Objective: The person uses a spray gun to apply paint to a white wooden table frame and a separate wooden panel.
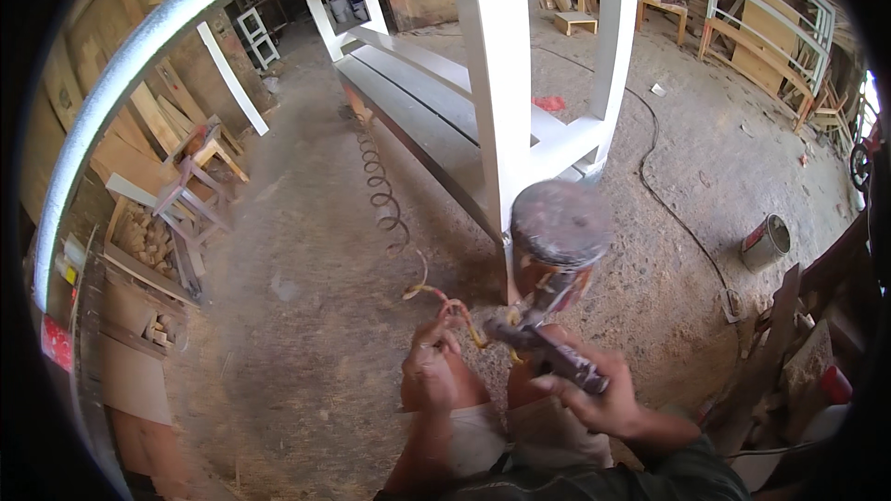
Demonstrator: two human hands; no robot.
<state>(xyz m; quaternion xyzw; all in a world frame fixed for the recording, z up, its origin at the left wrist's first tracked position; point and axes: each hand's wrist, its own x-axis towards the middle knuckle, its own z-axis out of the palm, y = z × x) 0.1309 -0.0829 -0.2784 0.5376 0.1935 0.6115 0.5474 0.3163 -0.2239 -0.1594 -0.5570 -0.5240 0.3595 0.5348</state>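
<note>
**Spray gun raised toward the white frame's corner post**

Gripping the spray gun [548, 352], the right hand [603, 399] has its grip clamped on the handle, the paint cup [560, 225] standing above. The gun's long axis runs from that hand up and left toward the white frame [497, 83], whose nearest post rises just beyond the cup. Left of the gun, the left hand [430, 362] closes its grip on the coiled hose [385, 195], which trails away beside the frame. Open dusty floor [306, 315] lies left of the frame; a paint tin [767, 243] sits well to its right.

Both hands low, in front of the body
Left hand [429, 362] curled, fingers pinched; right hand [601, 401] fisted, wrist bent inward.
</note>
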